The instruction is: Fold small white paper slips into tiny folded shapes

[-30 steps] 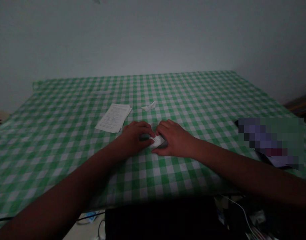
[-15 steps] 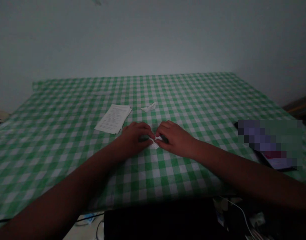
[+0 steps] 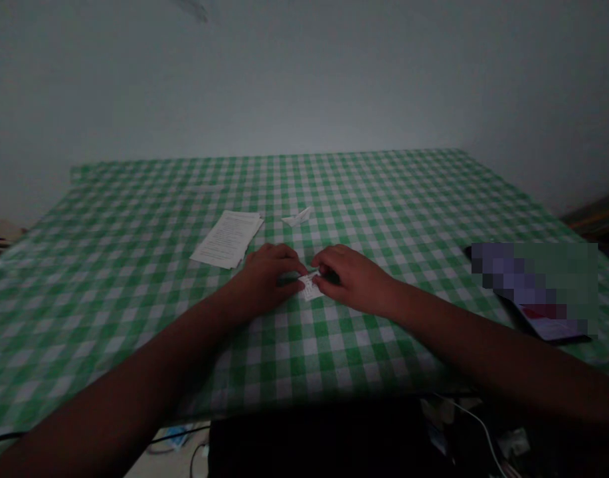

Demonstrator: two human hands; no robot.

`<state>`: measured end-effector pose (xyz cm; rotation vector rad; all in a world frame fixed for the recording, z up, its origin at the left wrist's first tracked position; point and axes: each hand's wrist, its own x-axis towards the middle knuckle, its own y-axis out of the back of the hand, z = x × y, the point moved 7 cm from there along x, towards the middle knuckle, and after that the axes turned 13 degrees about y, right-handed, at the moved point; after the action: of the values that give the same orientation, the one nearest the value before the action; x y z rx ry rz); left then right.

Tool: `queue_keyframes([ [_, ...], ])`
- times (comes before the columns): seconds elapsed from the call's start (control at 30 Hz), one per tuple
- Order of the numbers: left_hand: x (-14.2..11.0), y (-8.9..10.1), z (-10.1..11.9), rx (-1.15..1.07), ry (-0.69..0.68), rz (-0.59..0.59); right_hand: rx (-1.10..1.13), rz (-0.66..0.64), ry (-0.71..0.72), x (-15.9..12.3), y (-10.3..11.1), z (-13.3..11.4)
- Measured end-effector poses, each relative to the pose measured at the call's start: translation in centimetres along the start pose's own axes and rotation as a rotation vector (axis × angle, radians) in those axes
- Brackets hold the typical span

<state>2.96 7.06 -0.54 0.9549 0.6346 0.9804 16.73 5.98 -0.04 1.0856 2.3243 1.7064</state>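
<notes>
A small folded piece of printed paper [image 3: 311,288] lies low over the checked tablecloth, between my two hands. My left hand [image 3: 270,277] pinches its left edge between thumb and fingers. On the other side, my right hand [image 3: 351,277] has thumb and fingertips closed on its upper right edge. The fingertips cover parts of the paper, so its full shape is hidden. Beyond my hands sits a small folded paper boat [image 3: 297,217]. To the left of it lies a stack of printed sheets [image 3: 227,240], slightly fanned.
A green and white checked tablecloth [image 3: 384,199] covers the table, which stands against a pale wall [image 3: 304,79]. At the right lies a dark-edged device [image 3: 568,326], mostly blurred out. Cables [image 3: 483,425] hang below the front edge.
My right fingers have shifted slightly right along the folded paper, and more of its printed face shows. The left hand keeps its pinch. The view has tilted a little.
</notes>
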Motion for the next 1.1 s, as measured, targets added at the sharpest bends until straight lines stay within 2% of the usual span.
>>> queue_keyframes([
  [0.23, -0.1, -0.1, 0.4, 0.002, -0.005, 0.014, -0.131, -0.008, -0.056, 0.4, -0.7, 0.0],
  [0.47, 0.1, -0.3, 0.2, -0.016, 0.066, 0.034, -0.113, 0.019, -0.088, 0.6, -0.6, 0.2],
  [0.67, 0.0, -0.5, 0.1, 0.003, 0.060, 0.039, -0.087, 0.040, -0.082, 0.5, -0.6, 0.6],
  [0.87, 0.0, -0.7, -0.1, 0.020, 0.054, 0.043, -0.060, -0.036, 0.021, 0.3, -0.6, 1.1],
  [1.1, 0.2, -0.1, -0.6, 0.005, 0.042, 0.046, 0.058, -0.057, 0.167, 0.2, 0.0, 0.0],
])
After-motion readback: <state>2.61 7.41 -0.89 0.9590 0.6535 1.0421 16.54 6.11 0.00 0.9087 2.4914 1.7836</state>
